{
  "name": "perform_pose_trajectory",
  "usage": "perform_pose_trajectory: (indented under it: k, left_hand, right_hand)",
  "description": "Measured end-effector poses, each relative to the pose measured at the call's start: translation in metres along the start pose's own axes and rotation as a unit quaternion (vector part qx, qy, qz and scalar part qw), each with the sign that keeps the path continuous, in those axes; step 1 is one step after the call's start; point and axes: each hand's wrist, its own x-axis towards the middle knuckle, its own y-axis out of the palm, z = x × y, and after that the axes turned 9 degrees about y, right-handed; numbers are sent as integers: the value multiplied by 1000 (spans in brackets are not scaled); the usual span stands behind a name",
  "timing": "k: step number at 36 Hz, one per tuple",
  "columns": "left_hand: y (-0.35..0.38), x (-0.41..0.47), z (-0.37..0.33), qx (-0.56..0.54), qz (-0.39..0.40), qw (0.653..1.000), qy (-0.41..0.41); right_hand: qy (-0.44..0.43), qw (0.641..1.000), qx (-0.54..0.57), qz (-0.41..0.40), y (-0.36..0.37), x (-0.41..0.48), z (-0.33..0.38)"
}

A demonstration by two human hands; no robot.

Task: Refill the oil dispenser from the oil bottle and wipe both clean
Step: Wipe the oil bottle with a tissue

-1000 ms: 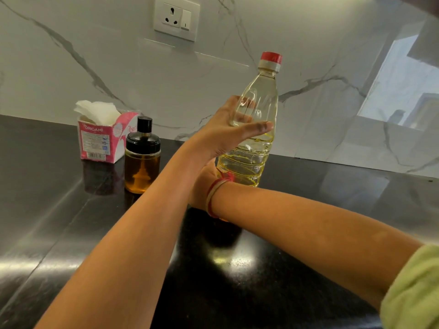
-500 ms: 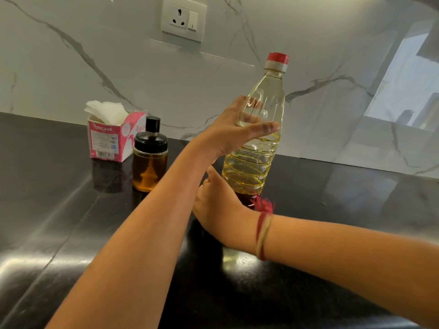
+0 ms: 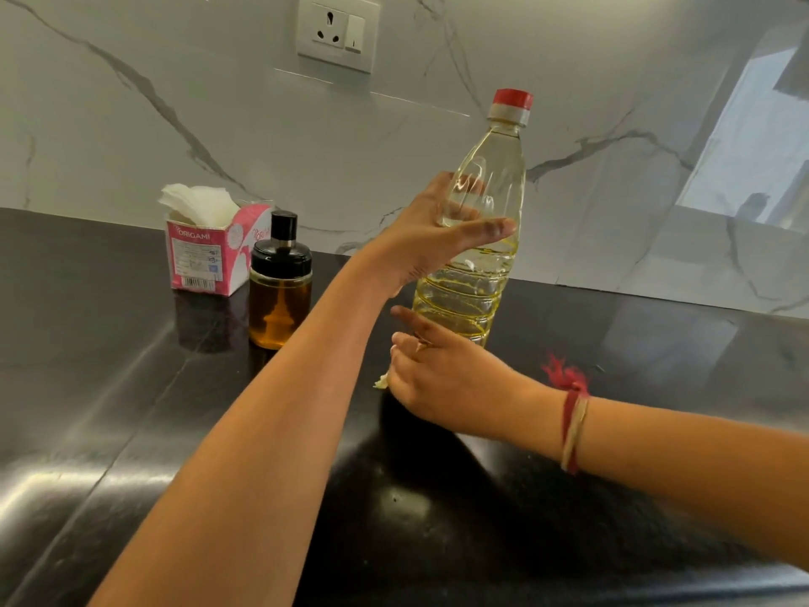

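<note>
Oil bottle [image 3: 477,273] — where is it found, and how is it held?

It is kept upright over the glossy black bench [image 3: 131,409], right of the glass oil dispenser [image 3: 280,295]; its base is hidden. The left hand [image 3: 420,251] has its grip wrapped round the upper body. A pale wad [image 3: 381,381] is pinched in the right hand [image 3: 451,383] at the base.

How is it expected to handle?

Thin clear plastic, partly full — probably weighty, yielding and slick if oily. The ribbed waist is best taken.

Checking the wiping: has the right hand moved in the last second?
Yes. Against the dispenser, the right hand has drawn back from the bottle, toward the person and rightward.
</note>
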Motion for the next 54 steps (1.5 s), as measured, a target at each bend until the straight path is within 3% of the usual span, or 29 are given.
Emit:
perform_pose_trajectory:
  k: [4,9,12,15,19,25,29,34,39,44,49,54]
  left_hand:
    - [1,0,0,1,0,1000,4]
    - [1,1,2,-1,-1,1000,-2]
    - [1,1,2,-1,-6,1000,-3]
    - [0,0,2,-3,-11,1000,-3]
    - [0,1,4,0,-2,1000,-4]
    - [1,1,2,-5,-10,1000,-5]
    - [1,0,3,-11,0,1000,-4]
    - [1,-1,1,-9,-4,1000,2]
    - [1,0,2,-9,0,1000,-1]
    - [2,0,2,-4,-5,1000,2]
    - [2,0,2,-6,2,1000,-1]
    - [2,0,2,-8,-1,1000,2]
  right_hand:
    - [-13,1000,20,-13,4,-20,-8]
    - [-31,994,9,-106,14,-38,-16]
    - [46,988,-35,-146,11,-29,-22]
    - [67,987,-51,-134,11,-24,-19]
    - [-28,991,-81,-104,16,-29,-14]
    - [55,985,-49,-155,14,-24,-32]
    - [-75,987,-86,-113,20,-35,-20]
    - [16,984,-35,-171,18,-36,-38]
    - [-100,981,-68,-152,19,-47,-29]
    - [31,976,-9,-214,20,-43,-42]
    - [-77,981,-51,-170,26,-50,-25]
    - [32,973,-7,-229,27,-45,-38]
